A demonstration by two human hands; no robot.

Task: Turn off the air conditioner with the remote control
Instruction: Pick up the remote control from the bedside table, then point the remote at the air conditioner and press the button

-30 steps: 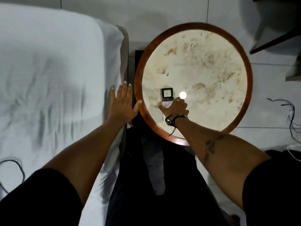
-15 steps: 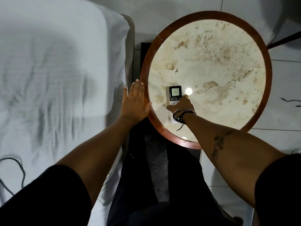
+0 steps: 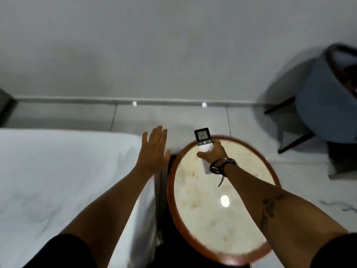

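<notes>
A white remote control [image 3: 203,140] with a small dark screen and a power button is gripped in my right hand [image 3: 213,153], lifted above the far rim of the round table and pointing away from me toward the wall. Its lower end sticks out below my wrist. My left hand [image 3: 154,149] is held flat with fingers spread over the corner of the bed, holding nothing. No air conditioner shows in the view.
A round marble-topped table [image 3: 195,242] with a brown wooden rim stands beside a white bed [image 3: 58,180]. A blue-grey chair [image 3: 320,105] sits at the far right by the grey wall [image 3: 154,45]. Cables [image 3: 340,206] lie on the tiled floor at right.
My right hand has lifted the remote off the table and raised it toward the wall. The camera has tilted up, so wall and chair now show. My left hand stays open.
</notes>
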